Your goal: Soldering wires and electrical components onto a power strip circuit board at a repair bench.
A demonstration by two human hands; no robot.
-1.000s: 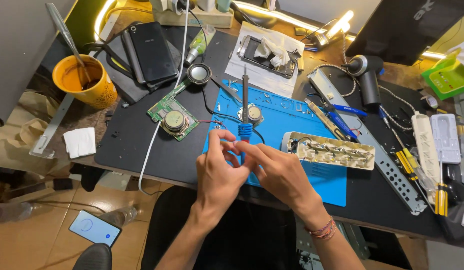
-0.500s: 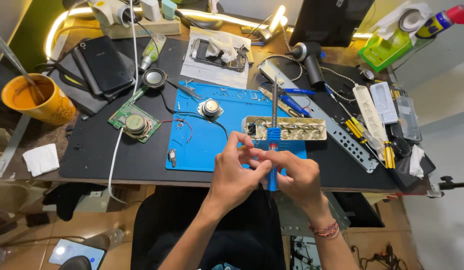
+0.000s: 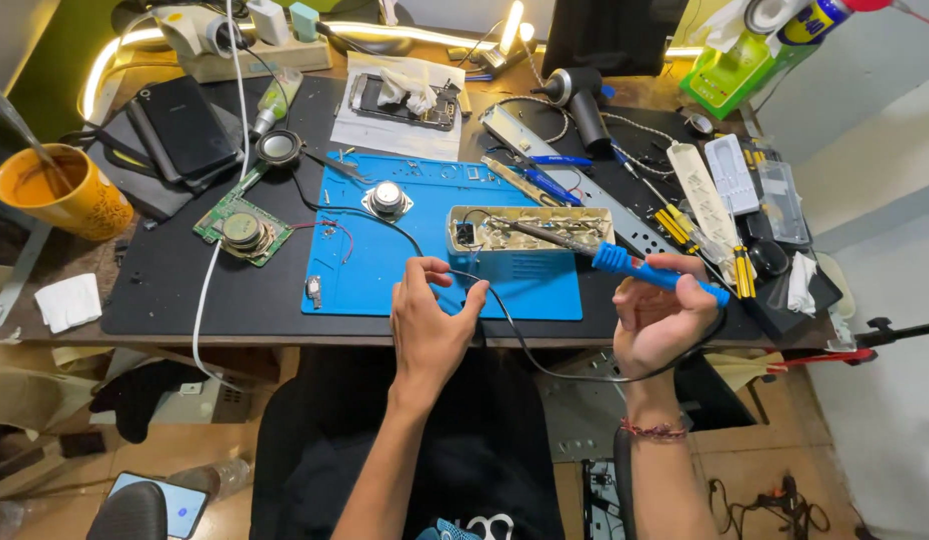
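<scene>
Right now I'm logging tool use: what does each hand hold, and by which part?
Right hand: soldering iron, by its blue handle. Left hand: pinches the black cord near its fingertips.

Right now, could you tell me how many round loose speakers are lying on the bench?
3: a black speaker beside the phones at upper left, a speaker on the green circuit board, and a silver speaker on the blue mat. Clutter may hide others.

Open case (image 3: 530,240) on mat (image 3: 385,285), speaker (image 3: 387,199) left of it, mug (image 3: 60,190) far left
</scene>
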